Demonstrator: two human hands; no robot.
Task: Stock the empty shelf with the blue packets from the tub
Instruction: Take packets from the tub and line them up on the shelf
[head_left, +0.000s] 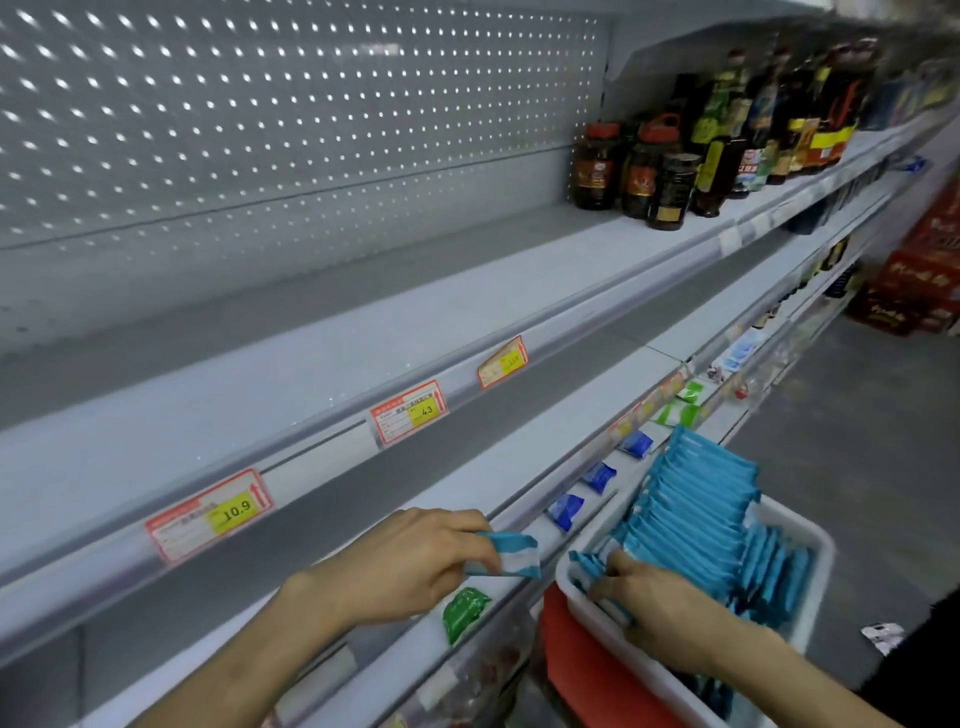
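Your left hand (410, 564) is pinching a blue packet (514, 556), while your right hand (660, 603) is gripping stacked packets (587, 569) inside the white tub (802, 525).

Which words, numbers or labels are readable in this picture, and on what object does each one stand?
"10.9": yellow patch of the near price tag.
"4.3": yellow patch of the middle price tag.
Far price tag: too blurred.
Bottle labels, red cartons, blue packets: print too blurred to read.

Counts — hands (415, 561) 2 | tub (818, 545) 1 | navy sachets (565, 512) 3
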